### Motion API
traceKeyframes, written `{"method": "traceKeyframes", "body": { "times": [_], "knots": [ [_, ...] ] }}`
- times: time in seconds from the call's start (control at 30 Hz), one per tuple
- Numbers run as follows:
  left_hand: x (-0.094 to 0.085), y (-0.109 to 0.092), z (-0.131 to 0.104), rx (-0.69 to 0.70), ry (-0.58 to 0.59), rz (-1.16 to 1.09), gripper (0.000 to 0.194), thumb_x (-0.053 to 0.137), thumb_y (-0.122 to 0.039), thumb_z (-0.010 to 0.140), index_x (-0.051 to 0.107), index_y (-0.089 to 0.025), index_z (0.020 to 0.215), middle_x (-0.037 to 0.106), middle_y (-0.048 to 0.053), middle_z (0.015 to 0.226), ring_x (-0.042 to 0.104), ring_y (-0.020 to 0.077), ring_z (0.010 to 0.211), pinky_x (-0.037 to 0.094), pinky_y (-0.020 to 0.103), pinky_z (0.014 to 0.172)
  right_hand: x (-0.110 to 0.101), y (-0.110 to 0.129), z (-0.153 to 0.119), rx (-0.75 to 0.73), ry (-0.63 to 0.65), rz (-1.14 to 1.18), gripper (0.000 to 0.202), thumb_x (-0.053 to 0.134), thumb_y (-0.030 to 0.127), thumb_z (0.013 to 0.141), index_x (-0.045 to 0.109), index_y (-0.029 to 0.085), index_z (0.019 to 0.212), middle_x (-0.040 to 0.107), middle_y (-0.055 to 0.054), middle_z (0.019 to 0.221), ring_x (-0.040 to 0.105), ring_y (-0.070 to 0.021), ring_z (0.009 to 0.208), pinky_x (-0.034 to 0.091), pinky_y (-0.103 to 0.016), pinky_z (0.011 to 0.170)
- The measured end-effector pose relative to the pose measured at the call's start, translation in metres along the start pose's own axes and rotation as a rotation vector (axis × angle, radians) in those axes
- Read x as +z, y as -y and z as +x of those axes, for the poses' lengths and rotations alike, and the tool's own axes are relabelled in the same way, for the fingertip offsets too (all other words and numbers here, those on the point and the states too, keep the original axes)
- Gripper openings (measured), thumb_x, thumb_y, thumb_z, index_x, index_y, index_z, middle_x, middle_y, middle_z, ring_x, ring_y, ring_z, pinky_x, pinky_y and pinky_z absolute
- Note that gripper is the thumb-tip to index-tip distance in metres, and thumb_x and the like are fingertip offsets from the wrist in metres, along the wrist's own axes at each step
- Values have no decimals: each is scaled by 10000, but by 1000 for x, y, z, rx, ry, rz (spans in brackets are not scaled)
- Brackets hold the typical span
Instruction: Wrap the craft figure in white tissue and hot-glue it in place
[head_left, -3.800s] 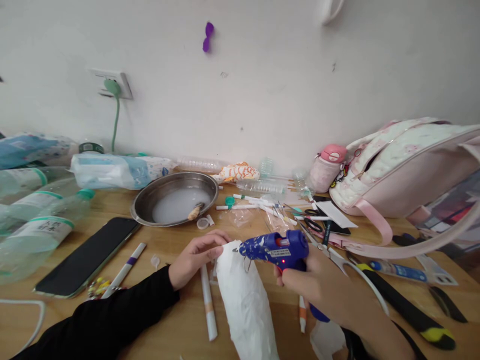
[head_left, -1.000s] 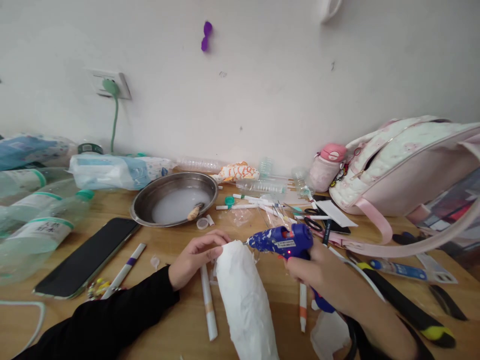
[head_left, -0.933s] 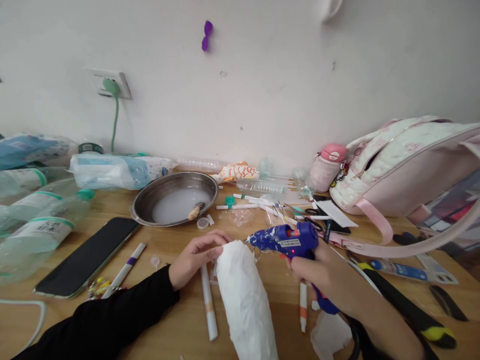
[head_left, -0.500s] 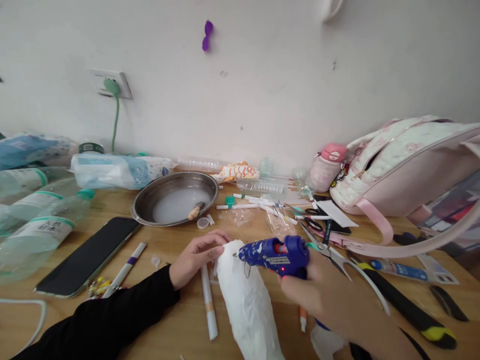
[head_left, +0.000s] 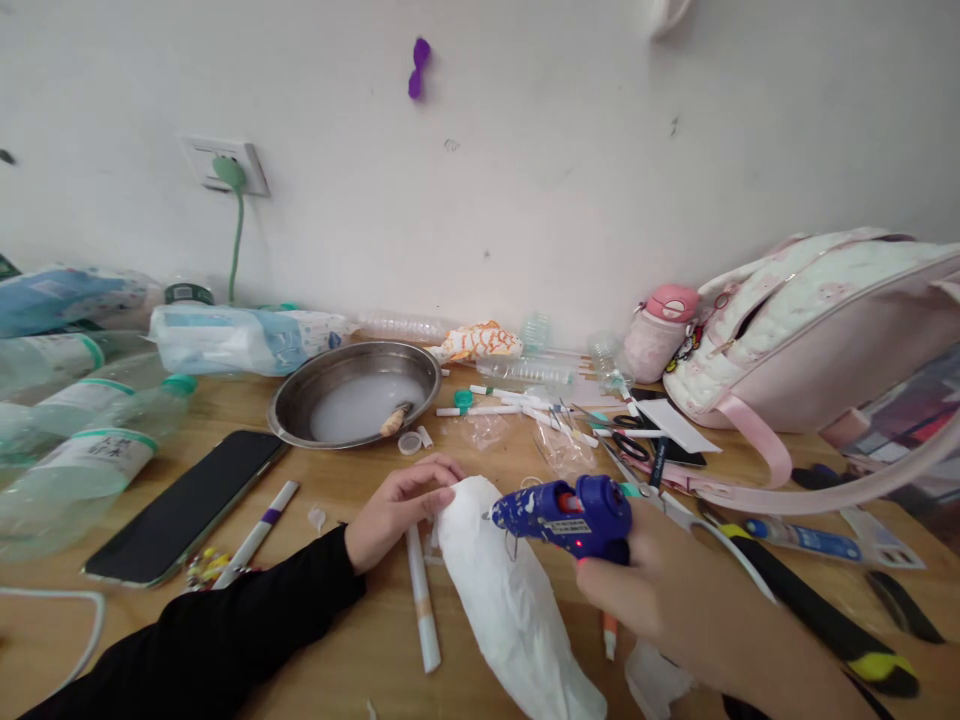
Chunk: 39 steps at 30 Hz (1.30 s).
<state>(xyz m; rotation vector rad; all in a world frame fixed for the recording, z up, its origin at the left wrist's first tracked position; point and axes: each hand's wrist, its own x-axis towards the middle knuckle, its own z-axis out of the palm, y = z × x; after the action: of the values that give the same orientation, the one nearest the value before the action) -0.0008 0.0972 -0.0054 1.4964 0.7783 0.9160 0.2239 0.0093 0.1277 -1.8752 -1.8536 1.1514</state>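
Observation:
A long white paper-covered form point(head_left: 510, 600) lies at the lower middle, its rounded top end pointing away from me. My left hand point(head_left: 401, 510) grips that top end from the left, thumb and fingers closed on it. My right hand point(head_left: 645, 570) is wrapped round a blue glue gun point(head_left: 562, 515) with a small red light showing. The gun's nozzle is at the upper part of the white form; whether it touches is hard to tell. A white marker point(head_left: 422, 600) lies just left of the form.
Behind stands a metal basin point(head_left: 352, 395) of cloudy liquid. A phone point(head_left: 187, 505) and plastic bottles point(head_left: 97, 455) lie left. Markers, scissors point(head_left: 630, 445) and a pink backpack point(head_left: 817, 330) are right, with a black-yellow handled tool point(head_left: 817, 600) nearer.
The white form's near end has swung to the right. The glue gun and my right hand have shifted slightly right. The whole view has moved a little.

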Motion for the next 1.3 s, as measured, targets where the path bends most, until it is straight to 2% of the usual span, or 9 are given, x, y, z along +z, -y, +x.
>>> {"method": "traceKeyframes", "body": {
  "times": [0.13, 0.33, 0.47, 0.57, 0.7, 0.93, 1.0, 1.17, 1.3],
  "knots": [
    [-1, 0, 1, 8, -34, 83, 365, 640, -531, 760, 683, -172, 710, 505, 20, 862, 498, 186, 854, 370, 280, 822, -4, 5, -4, 11, -1, 20, 82, 458, 162, 691, 509, 220, 718, 511, 39, 648, 454, -143, 654, 338, -235, 570],
    [0, -1, 3, 8, -43, 216, 343, 581, -480, 805, 664, -158, 720, 487, 14, 821, 492, 176, 811, 381, 325, 805, 2, -8, 6, -41, -2, 6, 53, 468, 187, 699, 482, 218, 659, 502, 63, 565, 412, -107, 530, 278, -231, 479],
    [0, 1, 3, 9, -45, 313, 340, 546, -467, 834, 641, -156, 736, 509, 13, 807, 500, 177, 799, 389, 361, 796, 3, -14, 10, -22, -7, -6, 81, 471, 218, 717, 547, 230, 740, 537, 54, 617, 448, -120, 576, 299, -230, 505],
    [-1, 4, 4, 12, -50, 376, 349, 525, -477, 849, 633, -160, 750, 533, 14, 808, 512, 185, 810, 391, 375, 800, 4, -13, 12, 23, -39, -19, 63, 472, 230, 715, 535, 224, 723, 499, 52, 576, 424, -119, 540, 283, -232, 475],
    [-1, 6, 4, 3, -73, 450, 354, 513, -476, 862, 613, -166, 727, 537, 7, 791, 517, 182, 793, 389, 378, 800, 6, -13, 16, 10, 0, 1, 75, 461, 252, 730, 521, 220, 699, 546, 30, 627, 464, -126, 562, 314, -229, 478],
    [-2, 6, 5, -22, -55, 509, 388, 483, -500, 878, 596, -165, 719, 559, 9, 781, 538, 177, 775, 413, 371, 777, 1, -18, 17, 96, -58, -55, 140, 454, 245, 708, 550, 228, 808, 435, 81, 512, 408, -112, 482, 296, -230, 439],
    [-3, 6, 6, -19, -46, 517, 394, 473, -504, 883, 598, -165, 727, 571, 15, 801, 545, 180, 792, 416, 373, 783, 2, -17, 17, 106, -45, -56, 139, 456, 239, 702, 549, 227, 805, 436, 78, 524, 414, -117, 500, 300, -236, 458],
    [-4, 7, 6, -11, -34, 534, 406, 464, -513, 886, 596, -165, 724, 574, 16, 796, 548, 185, 805, 414, 382, 799, 5, -16, 20, 21, -13, -23, 74, 454, 239, 722, 507, 216, 676, 479, 29, 552, 435, -146, 565, 302, -262, 504],
    [-3, 6, 6, -9, -32, 532, 410, 456, -516, 889, 600, -164, 735, 578, 18, 802, 551, 183, 804, 422, 377, 786, 7, -17, 22, 13, -17, -17, 107, 445, 233, 730, 547, 221, 761, 528, 10, 619, 481, -173, 661, 314, -262, 537]
  ]
}}
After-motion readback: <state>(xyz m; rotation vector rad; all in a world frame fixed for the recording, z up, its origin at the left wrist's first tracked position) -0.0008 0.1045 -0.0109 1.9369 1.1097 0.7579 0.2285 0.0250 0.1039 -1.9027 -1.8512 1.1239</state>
